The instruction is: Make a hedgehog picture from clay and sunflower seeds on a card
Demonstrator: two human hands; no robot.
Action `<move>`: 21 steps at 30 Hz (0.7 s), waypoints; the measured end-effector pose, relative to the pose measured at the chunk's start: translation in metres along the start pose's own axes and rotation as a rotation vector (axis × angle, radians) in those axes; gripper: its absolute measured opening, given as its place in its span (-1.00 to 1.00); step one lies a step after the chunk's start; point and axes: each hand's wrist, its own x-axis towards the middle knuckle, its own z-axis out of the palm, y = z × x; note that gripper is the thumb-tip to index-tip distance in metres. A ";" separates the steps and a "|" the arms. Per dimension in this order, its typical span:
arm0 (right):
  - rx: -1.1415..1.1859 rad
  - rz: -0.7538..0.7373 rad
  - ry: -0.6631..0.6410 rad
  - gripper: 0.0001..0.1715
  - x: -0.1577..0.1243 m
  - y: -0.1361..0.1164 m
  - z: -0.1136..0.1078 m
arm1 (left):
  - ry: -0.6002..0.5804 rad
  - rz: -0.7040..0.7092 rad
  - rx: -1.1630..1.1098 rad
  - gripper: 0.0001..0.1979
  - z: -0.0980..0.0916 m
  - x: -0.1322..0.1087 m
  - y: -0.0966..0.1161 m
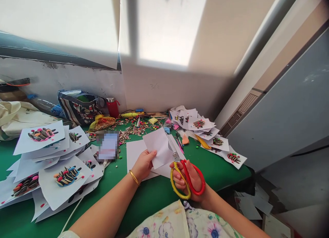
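Between card piles (48, 157), fingers of the left hand (144, 164) clamp paper (159, 147); those of the right hand (190, 178) wrap scissors (176, 156). The table (213, 169) ends just beyond the right pile (205, 128). A far-left bag (73, 109) holds something green (83, 98).

A desk (213, 171) with a green surface is observed, its left side occupied by a loose, overlapping stack of decorated sheets (22, 147) and its right side by a second pile of decorated cards (223, 142). At the middle, blank white sheets (132, 152) are laid flat, with loose striped seeds (125, 133) scattered beyond them and an orange piece (185, 139) placed to their right. Along the back, a cream cloth bag (16, 116), a striped bag (77, 111) and a red bottle (113, 109) are set from left to right.
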 end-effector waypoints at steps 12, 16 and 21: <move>-0.016 0.009 0.036 -0.34 -0.003 -0.004 0.005 | 0.008 0.007 0.062 -0.54 0.002 -0.002 0.001; -0.019 0.009 0.046 -0.35 -0.002 -0.003 0.004 | 0.054 0.052 0.099 -0.54 0.000 0.000 -0.001; -0.033 -0.008 0.045 -0.38 -0.003 0.001 -0.002 | 0.085 0.060 0.122 -0.58 -0.002 0.002 -0.003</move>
